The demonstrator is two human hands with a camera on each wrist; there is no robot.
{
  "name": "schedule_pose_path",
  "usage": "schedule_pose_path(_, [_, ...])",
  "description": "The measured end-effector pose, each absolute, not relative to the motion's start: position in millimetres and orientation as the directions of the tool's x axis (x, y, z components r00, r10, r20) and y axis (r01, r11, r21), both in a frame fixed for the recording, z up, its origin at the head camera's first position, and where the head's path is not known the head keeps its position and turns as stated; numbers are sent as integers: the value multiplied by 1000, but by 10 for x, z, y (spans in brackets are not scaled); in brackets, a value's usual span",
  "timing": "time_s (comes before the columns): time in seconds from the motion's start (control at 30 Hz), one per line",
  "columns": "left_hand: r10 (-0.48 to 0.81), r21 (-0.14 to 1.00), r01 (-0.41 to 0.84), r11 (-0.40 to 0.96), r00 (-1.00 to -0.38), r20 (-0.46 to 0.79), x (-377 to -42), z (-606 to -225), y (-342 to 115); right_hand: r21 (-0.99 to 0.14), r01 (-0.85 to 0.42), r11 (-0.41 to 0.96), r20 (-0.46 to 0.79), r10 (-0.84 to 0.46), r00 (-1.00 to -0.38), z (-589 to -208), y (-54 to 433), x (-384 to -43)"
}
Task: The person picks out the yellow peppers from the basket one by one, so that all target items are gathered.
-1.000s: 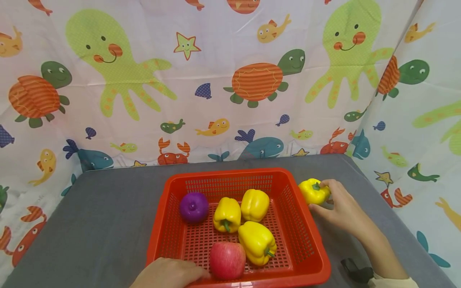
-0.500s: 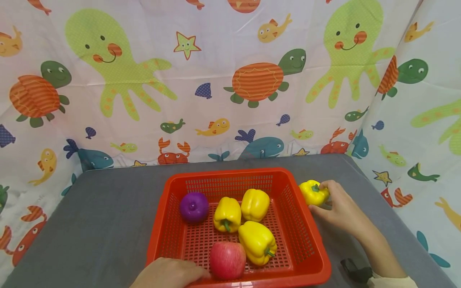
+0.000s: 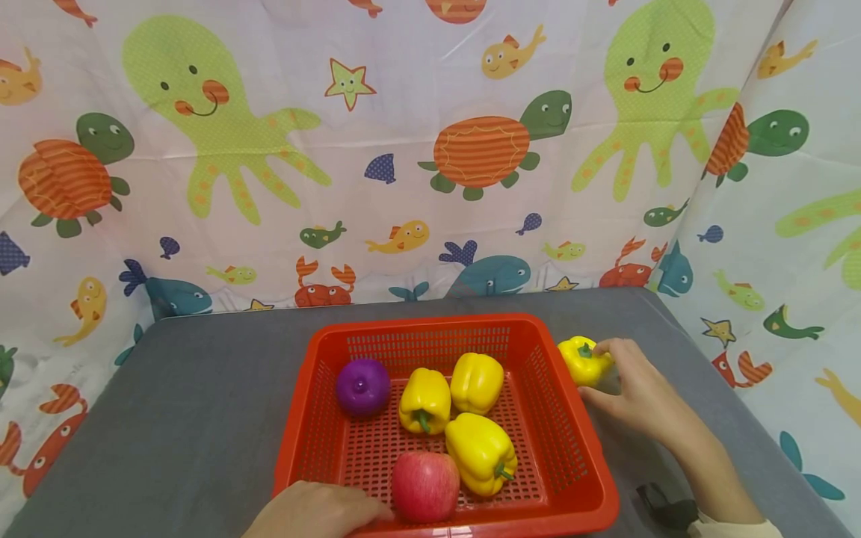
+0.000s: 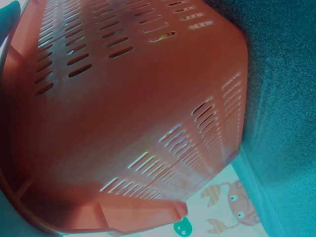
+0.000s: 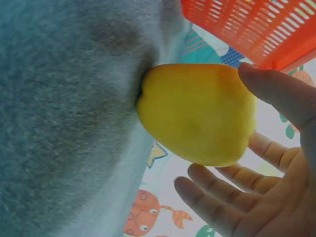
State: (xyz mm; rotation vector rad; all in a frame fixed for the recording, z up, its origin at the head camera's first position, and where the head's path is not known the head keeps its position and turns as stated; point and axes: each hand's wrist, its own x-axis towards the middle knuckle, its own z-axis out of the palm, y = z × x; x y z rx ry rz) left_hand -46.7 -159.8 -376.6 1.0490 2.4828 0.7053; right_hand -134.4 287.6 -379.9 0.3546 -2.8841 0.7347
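Note:
In the head view my right hand is at a yellow bell pepper on the table, just outside the basket's right wall. The right wrist view shows the bell pepper resting on the cloth, between the thumb and the spread, fairly straight fingers. My left hand grips the near rim of the red plastic basket. The basket's slotted outer wall fills much of the left wrist view. Inside the basket lie a red apple, a purple round fruit or vegetable and three yellow bell peppers.
Grey cloth covers the table on both sides of the basket. A patterned curtain with sea animals stands behind and at the sides. By the right wrist is a black object, apparently a strap or camera.
The right hand's fingers have loosened slightly around the outer bell pepper, which has shifted a little. The left hand, the basket and its contents have stayed put.

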Motion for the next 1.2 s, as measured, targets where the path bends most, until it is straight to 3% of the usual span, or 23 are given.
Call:
schedule_pose_path(0.33, [744, 573, 569, 589, -660, -110, -466, -3774, -1618, -381, -357, 853, 330, -235, -914, -3503, 2688, -1128])
schedule_pose_path(0.57, [737, 587, 557, 588, -668, -104, -453, -3759, -1606, -402, -576, 712, 410, -422, -809, -3463, 2255, -932])
schedule_pose_path(0.87, [721, 587, 530, 611, -680, -136, -438, -3728, -1575, -458, -657, 599, 162, -671, -724, -3574, 1932, -721])
schedule_pose_path(1.2, [715, 589, 514, 623, -680, -163, -437, -3718, -1577, -418, -653, 632, 27, -710, -704, -3596, 1889, -743])
